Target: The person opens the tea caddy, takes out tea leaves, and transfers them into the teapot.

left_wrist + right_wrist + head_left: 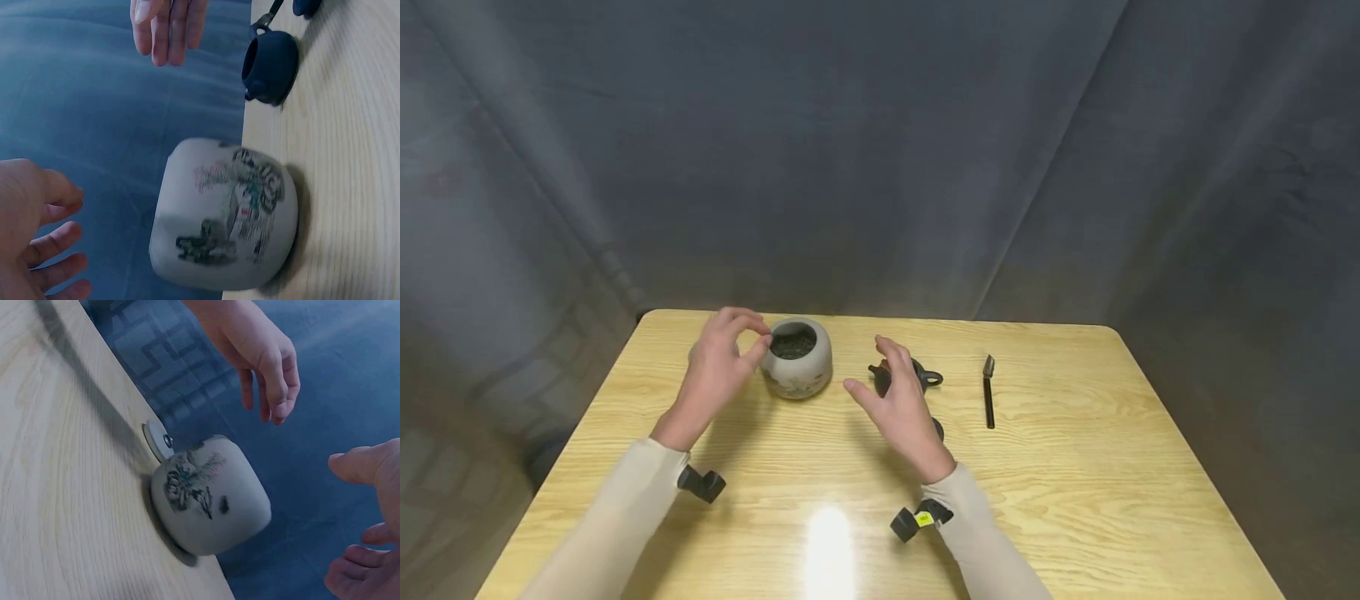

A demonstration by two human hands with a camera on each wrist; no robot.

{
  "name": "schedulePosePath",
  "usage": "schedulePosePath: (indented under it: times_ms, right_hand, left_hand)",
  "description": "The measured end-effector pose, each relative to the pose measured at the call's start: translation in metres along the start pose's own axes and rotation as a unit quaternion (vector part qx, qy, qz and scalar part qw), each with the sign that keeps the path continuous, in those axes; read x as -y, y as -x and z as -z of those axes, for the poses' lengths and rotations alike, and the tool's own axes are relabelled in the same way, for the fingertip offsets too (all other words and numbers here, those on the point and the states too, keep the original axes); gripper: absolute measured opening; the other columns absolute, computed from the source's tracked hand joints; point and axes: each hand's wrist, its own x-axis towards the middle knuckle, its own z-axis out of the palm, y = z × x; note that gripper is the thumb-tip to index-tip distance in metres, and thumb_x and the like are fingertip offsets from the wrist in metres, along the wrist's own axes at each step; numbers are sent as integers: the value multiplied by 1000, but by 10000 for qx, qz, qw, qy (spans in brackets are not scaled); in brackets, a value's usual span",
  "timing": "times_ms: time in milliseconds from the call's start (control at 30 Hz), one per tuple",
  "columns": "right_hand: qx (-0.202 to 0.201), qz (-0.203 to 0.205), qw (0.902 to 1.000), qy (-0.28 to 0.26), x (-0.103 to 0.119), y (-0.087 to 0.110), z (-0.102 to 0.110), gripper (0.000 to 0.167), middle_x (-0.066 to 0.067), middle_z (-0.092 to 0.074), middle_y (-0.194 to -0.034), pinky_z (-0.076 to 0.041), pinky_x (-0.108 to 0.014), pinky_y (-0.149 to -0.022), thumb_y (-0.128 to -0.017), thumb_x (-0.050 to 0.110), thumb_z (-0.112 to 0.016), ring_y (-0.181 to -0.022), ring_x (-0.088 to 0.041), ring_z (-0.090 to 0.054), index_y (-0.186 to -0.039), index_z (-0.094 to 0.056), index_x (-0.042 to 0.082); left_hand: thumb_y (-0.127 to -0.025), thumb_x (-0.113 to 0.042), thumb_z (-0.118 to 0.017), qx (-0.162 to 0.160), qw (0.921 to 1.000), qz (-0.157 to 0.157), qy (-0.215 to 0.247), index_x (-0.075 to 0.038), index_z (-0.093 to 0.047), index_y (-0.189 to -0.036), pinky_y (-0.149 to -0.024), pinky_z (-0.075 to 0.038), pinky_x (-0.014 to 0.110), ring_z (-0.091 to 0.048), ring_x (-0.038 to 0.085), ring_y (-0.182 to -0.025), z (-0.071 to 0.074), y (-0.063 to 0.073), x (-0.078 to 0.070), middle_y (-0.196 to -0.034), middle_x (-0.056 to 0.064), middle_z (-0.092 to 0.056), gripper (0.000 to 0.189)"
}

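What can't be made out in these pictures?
Contents of the jar: dark, too small to identify, head view.
Dark round piece: mostly behind the right hand, head view; cut by the top edge, left wrist view.
Teapot: middle behind the right hand, head view.
Left hand: cut by the left edge, left wrist view.

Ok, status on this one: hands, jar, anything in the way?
Left hand empty, hovering near the jar; right hand open, empty. Jar upright, uncovered, lid beside it. Nothing seen in the way.
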Motion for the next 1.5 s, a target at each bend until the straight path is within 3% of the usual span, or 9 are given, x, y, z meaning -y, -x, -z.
schedulePosePath:
  times_ms: [133, 267, 433, 733, 1000, 1200, 1367, 1500]
  right_hand:
    - [-137, -11, 9999, -29, -1, 3, 10, 78, -12, -42, -164, -42, -60, -123, -99, 34, -77, -151, -42, -47, -164, -39, 11]
    - [-407, 149, 9991, -20, -8, 6, 24, 72, -15, -47, -159, -44, -55, -123, -100, 27, -76, -148, -39, -51, -161, -43, 8]
    - [-871, 263, 9958, 66, -24, 11, 49, 67, -18, -55, -148, -50, -55, -113, -100, 17, -76, -138, -35, -56, -157, -45, 0]
    - [-1517, -660, 9849, 502, -58, 22, 91, 59, -17, -58, -140, -51, -43, -104, -103, 15, -71, -130, -34, -59, -155, -47, 1]
    - [-1939, -1308, 9647, 1210, -86, 29, 106, 53, -21, -65, -132, -46, -38, -88, -103, 20, -70, -116, -35, -62, -148, -53, -2]
    - [-2035, -1617, 9515, 1644, -106, 32, 112, 52, -24, -66, -123, -45, -42, -82, -102, 24, -72, -108, -38, -62, -143, -58, -4]
    - [-2047, -1754, 9384, 2163, -119, 33, 114, 46, -23, -69, -108, -47, -51, -86, -98, 28, -76, -103, -40, -62, -127, -67, -7]
    - [-1831, -1872, 9332, 2461, -128, 35, 116, 42, -18, -65, -100, -46, -50, -86, -97, 33, -75, -96, -37, -60, -115, -69, -5]
  left_hand:
    - [-100, -7, -72, 18, 9998, -110, 180, -3, -75, -104, -107, -48, 62, -58, 42, -125, -3, 4, -5, -125, 18, -67, 7]
    - [-101, -9, -72, 59, 9996, -74, 270, -3, -74, -108, -106, -49, 61, -58, 40, -125, -5, 7, -8, -125, 16, -67, 9]
    - [-101, -11, -71, 117, 9996, 29, 270, -3, -73, -115, -106, -48, 61, -59, 40, -125, -6, 11, -8, -125, 18, -67, 16]
    - [-101, -19, -74, 378, 9985, 304, 269, 0, -65, -132, -110, -44, 64, -56, 43, -131, -8, 16, -1, -134, 22, -63, 38]
    - [-97, -30, -79, 682, 9957, 585, 239, -1, -54, -148, -114, -42, 67, -49, 45, -141, -14, 19, 8, -149, 25, -52, 64]
    - [-96, -34, -80, 813, 9937, 756, 173, -1, -47, -154, -117, -39, 69, -45, 46, -145, -19, 20, 13, -156, 26, -47, 75]
    - [-96, -38, -81, 930, 9920, 839, 135, -2, -43, -158, -118, -38, 70, -43, 48, -147, -22, 22, 16, -158, 27, -45, 82]
    - [-96, -39, -81, 1010, 9909, 880, 150, -2, -41, -160, -120, -37, 70, -41, 48, -149, -24, 23, 17, -160, 26, -43, 84]
